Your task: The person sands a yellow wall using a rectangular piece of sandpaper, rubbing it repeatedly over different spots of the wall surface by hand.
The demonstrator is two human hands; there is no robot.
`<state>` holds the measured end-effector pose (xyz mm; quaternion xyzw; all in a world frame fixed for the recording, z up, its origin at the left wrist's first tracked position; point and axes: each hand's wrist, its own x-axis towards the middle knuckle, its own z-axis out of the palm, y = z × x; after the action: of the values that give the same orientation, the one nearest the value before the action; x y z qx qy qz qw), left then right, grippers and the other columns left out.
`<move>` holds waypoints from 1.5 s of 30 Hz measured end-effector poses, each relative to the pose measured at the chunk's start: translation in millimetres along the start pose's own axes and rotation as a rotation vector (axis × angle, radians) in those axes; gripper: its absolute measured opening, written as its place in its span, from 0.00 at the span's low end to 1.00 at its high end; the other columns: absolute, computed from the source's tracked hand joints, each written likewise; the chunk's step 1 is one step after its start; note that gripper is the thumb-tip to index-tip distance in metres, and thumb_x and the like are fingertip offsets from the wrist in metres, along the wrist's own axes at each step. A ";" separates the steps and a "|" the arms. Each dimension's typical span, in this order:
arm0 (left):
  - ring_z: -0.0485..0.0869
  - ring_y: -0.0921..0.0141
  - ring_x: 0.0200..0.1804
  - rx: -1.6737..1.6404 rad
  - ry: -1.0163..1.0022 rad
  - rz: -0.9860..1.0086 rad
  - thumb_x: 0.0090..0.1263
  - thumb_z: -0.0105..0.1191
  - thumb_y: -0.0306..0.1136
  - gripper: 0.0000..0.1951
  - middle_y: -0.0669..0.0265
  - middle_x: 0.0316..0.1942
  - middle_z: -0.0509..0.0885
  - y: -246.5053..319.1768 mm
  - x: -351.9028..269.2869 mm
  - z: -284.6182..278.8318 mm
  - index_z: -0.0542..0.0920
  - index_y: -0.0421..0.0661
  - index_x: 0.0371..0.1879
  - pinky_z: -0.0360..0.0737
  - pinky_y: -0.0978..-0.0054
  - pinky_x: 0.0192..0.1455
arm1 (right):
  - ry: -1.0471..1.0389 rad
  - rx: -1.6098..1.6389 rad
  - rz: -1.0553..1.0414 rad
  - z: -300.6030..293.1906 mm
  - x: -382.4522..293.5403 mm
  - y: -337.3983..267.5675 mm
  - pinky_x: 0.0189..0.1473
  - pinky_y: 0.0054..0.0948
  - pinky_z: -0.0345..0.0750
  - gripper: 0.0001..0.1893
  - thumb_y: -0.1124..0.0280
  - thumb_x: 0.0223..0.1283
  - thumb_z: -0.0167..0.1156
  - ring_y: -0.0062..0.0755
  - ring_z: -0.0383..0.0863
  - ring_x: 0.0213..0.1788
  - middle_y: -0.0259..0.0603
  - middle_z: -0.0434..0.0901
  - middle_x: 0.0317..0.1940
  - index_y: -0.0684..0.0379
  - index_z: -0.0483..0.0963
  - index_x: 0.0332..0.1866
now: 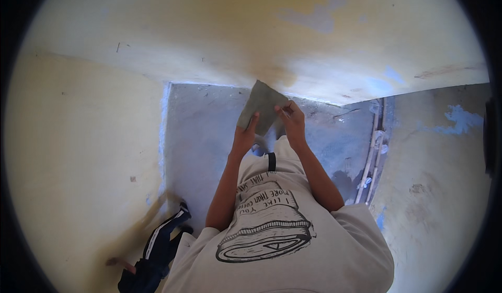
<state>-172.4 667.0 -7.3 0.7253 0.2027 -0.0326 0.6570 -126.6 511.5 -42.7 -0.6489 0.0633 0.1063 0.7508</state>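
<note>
Both my hands hold a grey-green sheet [262, 106], apparently sandpaper, in front of my waist. My left hand [245, 136] grips its lower left part, with the thumb lying on the face of the sheet. At the upper right edge, my right hand [292, 118] pinches the sheet between thumb and fingers. The sheet is tilted, with one corner pointing toward the wall ahead. The fingers behind it are partly hidden.
A yellowish wall [219, 30] with bluish patches stands ahead, and another wall [86, 144] is at the left. Pipes [370, 155] run along the right side of the concrete floor [196, 136]. Another person [153, 253] in dark clothes is at the lower left.
</note>
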 end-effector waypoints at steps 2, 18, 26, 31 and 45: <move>0.77 0.72 0.59 0.024 -0.082 0.058 0.77 0.54 0.38 0.22 0.61 0.56 0.82 -25.9 -7.4 -23.0 0.74 0.39 0.64 0.71 0.73 0.64 | 0.040 -0.076 -0.036 5.7 -23.5 -8.1 0.49 0.23 0.74 0.10 0.70 0.66 0.65 0.17 0.77 0.45 0.32 0.81 0.37 0.62 0.77 0.47; 0.71 0.63 0.70 -1.158 -0.473 -0.233 0.73 0.54 0.26 0.25 0.60 0.66 0.74 -101.4 -65.4 -74.1 0.67 0.43 0.69 0.66 0.61 0.75 | -0.027 -0.171 0.116 21.3 -97.3 47.0 0.46 0.26 0.79 0.14 0.73 0.67 0.63 0.23 0.83 0.40 0.33 0.83 0.33 0.63 0.76 0.55; 0.66 0.61 0.73 -1.612 -0.532 -0.127 0.72 0.51 0.24 0.28 0.57 0.70 0.68 -77.2 -89.6 -48.5 0.63 0.42 0.72 0.60 0.57 0.78 | -0.216 -0.470 0.027 11.9 -75.2 -18.4 0.49 0.27 0.78 0.14 0.71 0.65 0.65 0.26 0.83 0.44 0.39 0.85 0.41 0.64 0.79 0.52; 0.71 0.61 0.69 -1.057 -0.465 -0.223 0.74 0.55 0.29 0.26 0.58 0.67 0.72 -98.4 -51.7 -0.4 0.67 0.40 0.69 0.67 0.61 0.75 | -0.229 -0.383 -0.055 -54.9 -43.5 -28.4 0.49 0.26 0.78 0.13 0.72 0.65 0.65 0.24 0.83 0.45 0.38 0.85 0.41 0.65 0.79 0.52; 0.77 0.70 0.60 -0.058 -0.680 -0.185 0.72 0.59 0.51 0.34 0.61 0.62 0.78 3.3 -10.6 230.7 0.71 0.41 0.69 0.72 0.71 0.65 | -0.108 -0.450 -0.289 -303.3 21.7 -62.4 0.52 0.28 0.78 0.08 0.76 0.66 0.63 0.25 0.82 0.43 0.38 0.83 0.38 0.65 0.78 0.47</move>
<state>-130.5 441.2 -31.9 0.6325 0.0383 -0.3258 0.7017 -77.5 205.2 -33.2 -0.7950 -0.0951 0.0439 0.5974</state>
